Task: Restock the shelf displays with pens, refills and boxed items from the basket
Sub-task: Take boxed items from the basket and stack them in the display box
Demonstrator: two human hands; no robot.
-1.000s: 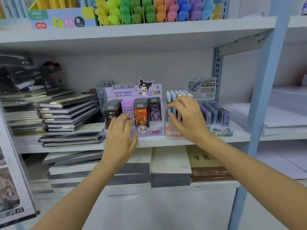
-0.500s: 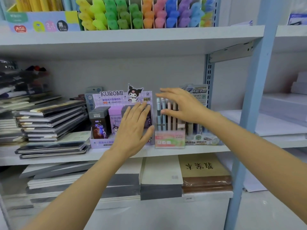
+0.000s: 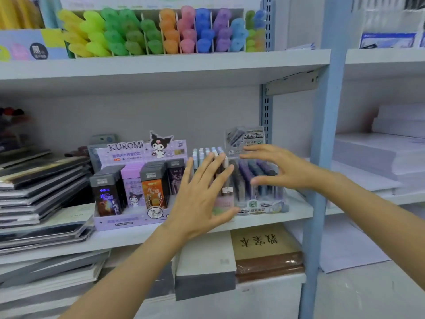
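left hand (image 3: pixel 202 199) shifts off the kuromi lead display (image 3: pixel 128 203) onto the pastel pen display (image 3: pixel 208 153) just right of it, right hand (image 3: pixel 282 171) drifts over the purple refill display (image 3: pixel 264 203) further right; both spread, empty, probably squaring displays.

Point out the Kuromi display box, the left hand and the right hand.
Kuromi display box (image 3: pixel 124 222): head view, purple front lip.
left hand (image 3: pixel 200 202): head view, back of hand.
right hand (image 3: pixel 288 171): head view, back of hand.

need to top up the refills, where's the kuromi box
In the head view the Kuromi box stands on the middle shelf, left of centre, between the notebook stack and the left hand.
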